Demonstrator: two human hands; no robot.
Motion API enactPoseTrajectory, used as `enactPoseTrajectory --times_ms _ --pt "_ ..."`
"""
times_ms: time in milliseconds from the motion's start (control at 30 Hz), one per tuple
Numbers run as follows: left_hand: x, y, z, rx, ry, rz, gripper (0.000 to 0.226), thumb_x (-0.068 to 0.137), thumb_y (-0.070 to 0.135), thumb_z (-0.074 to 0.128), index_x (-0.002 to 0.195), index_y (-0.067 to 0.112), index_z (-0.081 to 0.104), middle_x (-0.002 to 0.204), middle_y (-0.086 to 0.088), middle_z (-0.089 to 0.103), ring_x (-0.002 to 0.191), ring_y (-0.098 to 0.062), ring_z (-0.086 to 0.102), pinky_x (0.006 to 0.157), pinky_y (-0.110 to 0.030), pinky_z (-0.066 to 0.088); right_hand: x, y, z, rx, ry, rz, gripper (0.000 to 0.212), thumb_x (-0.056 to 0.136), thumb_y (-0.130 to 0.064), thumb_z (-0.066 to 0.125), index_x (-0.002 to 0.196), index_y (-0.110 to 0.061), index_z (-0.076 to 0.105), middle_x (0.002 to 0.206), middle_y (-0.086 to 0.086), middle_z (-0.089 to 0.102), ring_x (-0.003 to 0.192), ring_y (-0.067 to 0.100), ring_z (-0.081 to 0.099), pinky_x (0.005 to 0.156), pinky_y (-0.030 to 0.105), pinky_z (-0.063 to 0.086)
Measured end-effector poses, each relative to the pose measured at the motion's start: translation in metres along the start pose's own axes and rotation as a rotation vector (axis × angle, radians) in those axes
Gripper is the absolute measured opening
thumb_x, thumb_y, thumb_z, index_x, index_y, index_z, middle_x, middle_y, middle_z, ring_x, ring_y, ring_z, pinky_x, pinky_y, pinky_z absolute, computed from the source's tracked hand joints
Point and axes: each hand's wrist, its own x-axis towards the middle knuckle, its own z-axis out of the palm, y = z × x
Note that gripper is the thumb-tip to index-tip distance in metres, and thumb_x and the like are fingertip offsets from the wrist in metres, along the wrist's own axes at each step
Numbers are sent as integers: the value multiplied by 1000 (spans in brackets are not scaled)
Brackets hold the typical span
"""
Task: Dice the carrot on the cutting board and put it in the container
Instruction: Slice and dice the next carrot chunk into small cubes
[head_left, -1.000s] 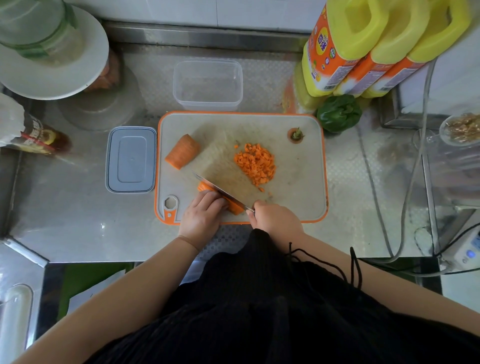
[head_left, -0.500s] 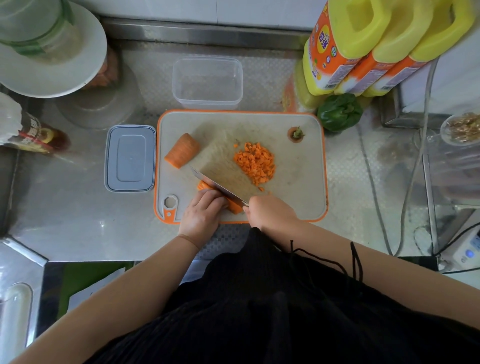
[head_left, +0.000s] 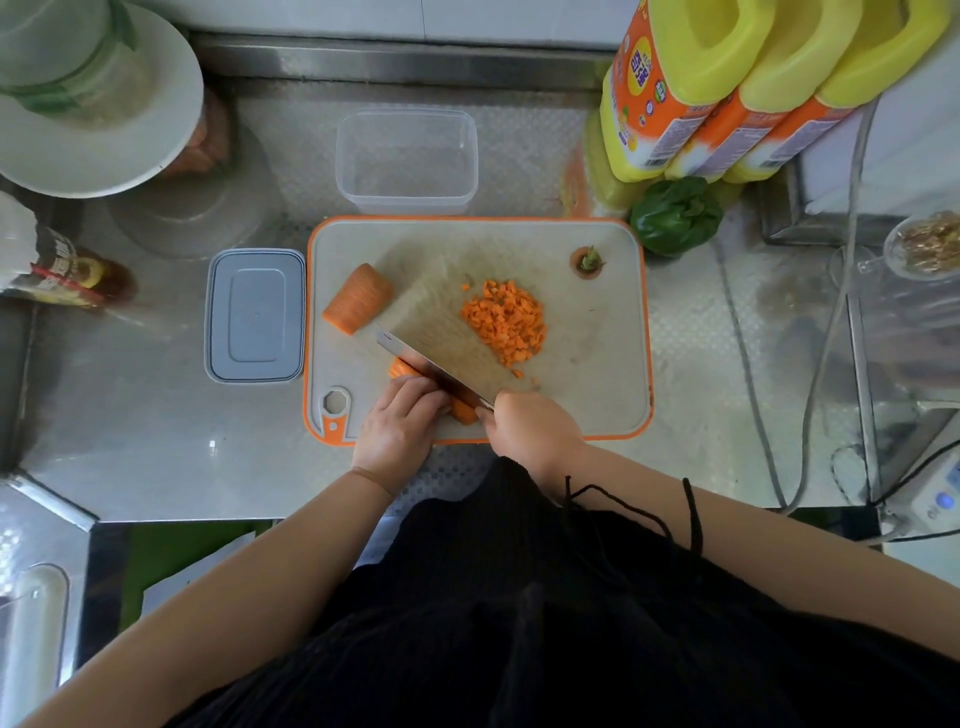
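Note:
An orange-rimmed cutting board (head_left: 597, 364) lies on the steel counter. On it sit a pile of diced carrot (head_left: 506, 319), a whole carrot chunk (head_left: 358, 304) at the left and the carrot top (head_left: 588, 261) at the far right. My left hand (head_left: 400, 423) presses down a carrot piece (head_left: 402, 368) near the front edge. My right hand (head_left: 530, 428) grips the handle of a knife (head_left: 431, 364) whose blade lies across that piece. A clear empty container (head_left: 407, 158) stands behind the board.
A grey lid (head_left: 255, 314) lies left of the board. A green pepper (head_left: 675, 215) and yellow oil bottles (head_left: 727, 88) stand at the back right. A white plate (head_left: 104, 156) sits back left, and cables (head_left: 753, 395) run along the right.
The knife and my right hand have shifted slightly left and forward along the carrot piece. My left hand keeps holding it in place.

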Motion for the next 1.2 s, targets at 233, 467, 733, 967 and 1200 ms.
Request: enactPoseTrajectory --times_ms 233,467,733,967,1200 --pt "13 6 -19 101 -4 110 17 95 17 58 91 7 71 94 -9 66 88 -28 60 72 -39 56 -2 3 -5 -26 -15 -44 29 102 -32 40 80 -14 45 63 -2 41 63 23 49 58 33 36" --pt "79 32 -66 220 -196 97 35 100 33 36 99 13 65 100 -8 64 93 -32 56 92 -41 33 -5 -4 9 -113 56 -36 20 98 -15 45 107 -6 60 102 10 66 92 31 64 65 31 39" --pt "125 48 -50 444 -1113 24 74 99 58 2 99 20 66 97 -3 61 109 -25 51 98 -41 32 -6 -4 7 -106 45 -73 27 100 -16 39 115 -4 58 109 13 65 97 33 63 67 32 38" --pt "137 52 -56 401 -1054 15 83 96 61 0 98 14 69 89 -3 64 92 -23 53 98 -41 36 -9 -1 1 -147 111 -94 39 104 -33 32 108 -5 59 92 10 65 84 31 62 61 31 36" --pt "45 24 -72 -5 137 175 10 99 17 56 98 7 60 94 -13 62 87 -27 56 82 -32 44 -14 -2 -16 1 58 -38 40 103 -38 32 106 -6 56 95 11 63 91 30 60 67 35 41"
